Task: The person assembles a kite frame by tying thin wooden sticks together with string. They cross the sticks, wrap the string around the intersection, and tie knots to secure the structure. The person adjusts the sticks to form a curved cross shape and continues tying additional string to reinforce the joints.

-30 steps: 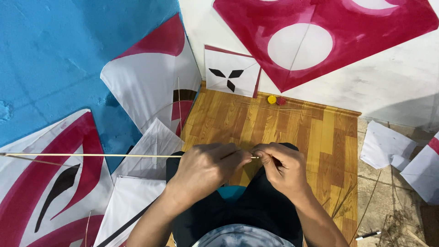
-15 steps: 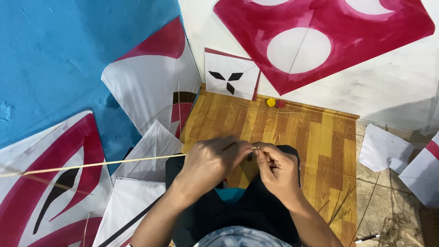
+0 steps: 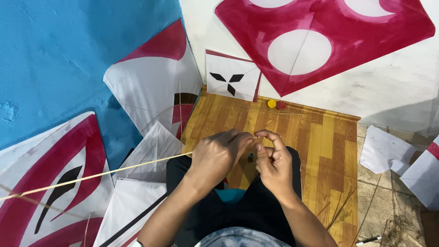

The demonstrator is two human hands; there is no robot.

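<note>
Left hand (image 3: 217, 155) closes its grip on the thin bamboo stick (image 3: 96, 176) trailing toward eight o'clock; right hand (image 3: 272, 160) pinches its tip (steadying it, likely) above the wooden board (image 3: 320, 142)

Large paper kite (image 3: 320, 50): crimson, white circles. Small square paper kite (image 3: 232, 75): white, black three-petal mark. Painted wall (image 3: 59, 59): blue. Plank floor (image 3: 320, 137): orange-brown woodgrain.
</note>
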